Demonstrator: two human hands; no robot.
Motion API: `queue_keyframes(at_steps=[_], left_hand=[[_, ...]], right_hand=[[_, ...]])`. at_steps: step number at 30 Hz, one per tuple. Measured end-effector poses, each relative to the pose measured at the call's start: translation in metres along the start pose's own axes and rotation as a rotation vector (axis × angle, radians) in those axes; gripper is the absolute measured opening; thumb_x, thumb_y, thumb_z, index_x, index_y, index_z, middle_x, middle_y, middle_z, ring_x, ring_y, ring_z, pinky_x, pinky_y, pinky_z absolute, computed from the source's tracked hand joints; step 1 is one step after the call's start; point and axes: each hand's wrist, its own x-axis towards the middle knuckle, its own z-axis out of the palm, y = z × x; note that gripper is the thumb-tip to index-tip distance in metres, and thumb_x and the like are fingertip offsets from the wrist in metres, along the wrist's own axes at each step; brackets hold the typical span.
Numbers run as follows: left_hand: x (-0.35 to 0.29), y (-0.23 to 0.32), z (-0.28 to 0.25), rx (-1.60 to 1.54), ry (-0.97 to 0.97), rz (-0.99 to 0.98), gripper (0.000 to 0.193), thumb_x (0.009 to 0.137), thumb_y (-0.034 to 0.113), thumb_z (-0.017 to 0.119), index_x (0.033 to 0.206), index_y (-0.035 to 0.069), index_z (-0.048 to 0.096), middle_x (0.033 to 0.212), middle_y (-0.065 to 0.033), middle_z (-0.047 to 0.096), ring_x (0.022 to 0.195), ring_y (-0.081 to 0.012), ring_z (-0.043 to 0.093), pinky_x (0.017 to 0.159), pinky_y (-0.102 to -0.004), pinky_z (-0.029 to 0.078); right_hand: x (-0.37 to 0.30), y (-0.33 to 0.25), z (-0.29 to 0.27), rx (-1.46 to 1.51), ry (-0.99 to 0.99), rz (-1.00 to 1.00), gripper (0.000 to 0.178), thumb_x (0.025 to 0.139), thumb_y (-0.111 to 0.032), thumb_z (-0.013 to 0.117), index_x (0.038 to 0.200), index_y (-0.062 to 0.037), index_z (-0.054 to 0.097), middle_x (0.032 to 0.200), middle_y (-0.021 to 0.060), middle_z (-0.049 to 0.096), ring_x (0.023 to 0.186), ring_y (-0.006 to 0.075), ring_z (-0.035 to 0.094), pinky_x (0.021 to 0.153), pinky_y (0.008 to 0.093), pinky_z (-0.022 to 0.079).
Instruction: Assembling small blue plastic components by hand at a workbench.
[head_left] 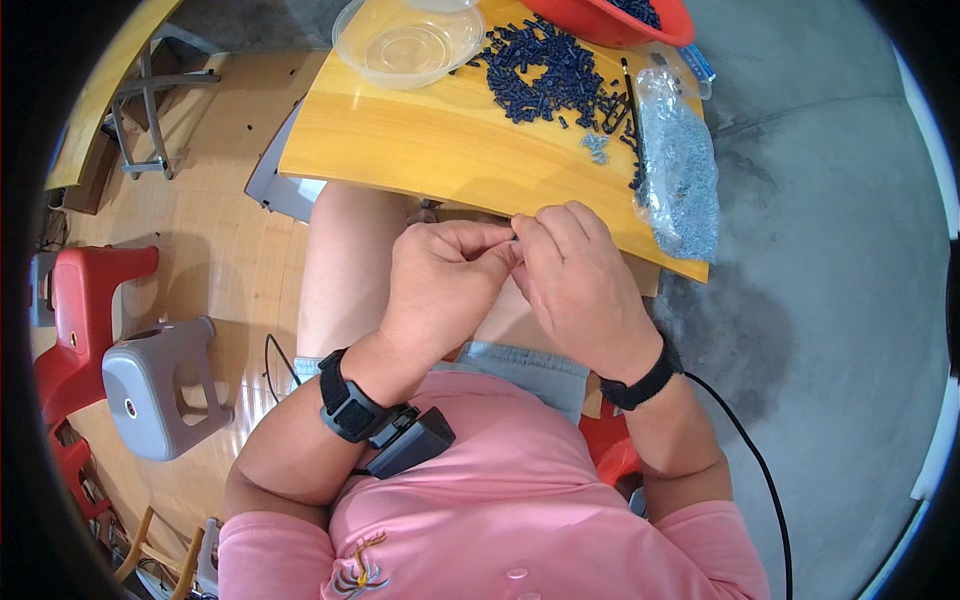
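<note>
Nearest, left hand [440, 285] and right hand [575, 275] meeting fingertip to fingertip over the lap, just short of the near edge of the wooden surface [420, 140]. Each grip pinched together on a small part [516, 241], mostly hidden between the fingers, kind not clear. Beyond, on the right of the surface, a clear bag of small metal pieces [680, 175]. Farther in, a loose pile of dark blue parts [545, 70]. At the far edge, an empty clear bowl [405, 40] left, a red basin [625, 20] right.
</note>
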Motion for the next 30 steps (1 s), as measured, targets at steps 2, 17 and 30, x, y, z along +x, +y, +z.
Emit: queue_keyframes(at_steps=[2, 17, 30], left_hand=[[-0.001, -0.001, 0.000, -0.011, 0.015, -0.045, 0.012, 0.087, 0.005, 0.064, 0.093, -0.002, 0.072, 0.070, -0.0047, 0.068, 0.061, -0.0046, 0.055, 0.056, -0.0208, 0.046], [0.006, -0.008, -0.004, -0.602, -0.198, -0.287, 0.020, 0.093, 0.016, 0.059, 0.102, 0.000, 0.067, 0.093, -0.0054, 0.068, 0.082, -0.0109, 0.063, 0.077, -0.0238, 0.051], [0.002, -0.004, 0.002, -0.175, -0.144, -0.128, 0.016, 0.087, 0.008, 0.065, 0.097, -0.004, 0.069, 0.082, -0.0035, 0.068, 0.071, -0.0047, 0.056, 0.065, -0.0193, 0.046]], right_hand=[[0.001, 0.002, -0.002, -0.018, -0.048, -0.043, 0.016, 0.074, -0.008, 0.061, 0.087, 0.0006, 0.055, 0.084, 0.0109, 0.050, 0.082, 0.0269, 0.052, 0.073, 0.0364, 0.045], [-0.007, 0.012, -0.010, 0.141, 0.060, 0.103, 0.025, 0.069, -0.008, 0.069, 0.088, 0.0010, 0.054, 0.085, 0.0137, 0.052, 0.083, 0.0314, 0.052, 0.075, 0.0392, 0.045], [-0.009, 0.008, -0.014, 0.068, 0.048, 0.111, 0.021, 0.069, -0.014, 0.069, 0.079, -0.0028, 0.055, 0.080, 0.0100, 0.052, 0.078, 0.0280, 0.053, 0.068, 0.0381, 0.044]])
